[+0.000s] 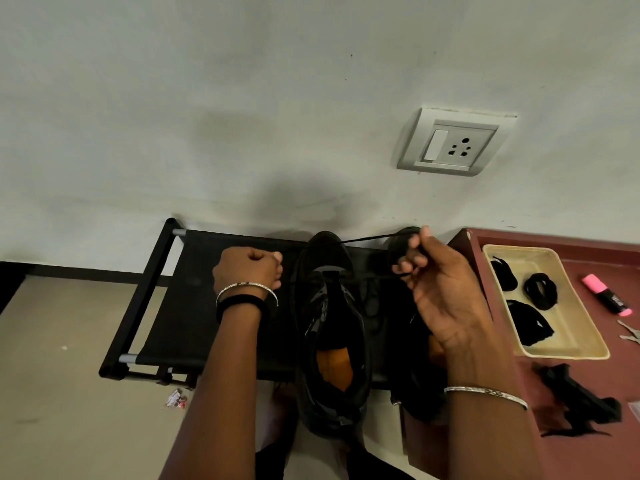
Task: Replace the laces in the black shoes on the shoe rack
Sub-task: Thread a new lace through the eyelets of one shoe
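Head view: black shoe point(332, 341) stands centre on the shoe rack point(194, 306), toe toward the far wall. A lace point(377, 238) runs taut from the toe rightward to the right hand point(440, 292), which pinches it. Left hand point(247, 270) is curled into a fist; what it holds cannot be told. Right of the rack, a tray point(571, 327) holds coiled laces point(540, 291).

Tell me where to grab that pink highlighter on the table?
Take the highlighter by its black middle, coming down from above. It lies flat on the table with bare space along both long sides, so a grip across its narrow width fits.
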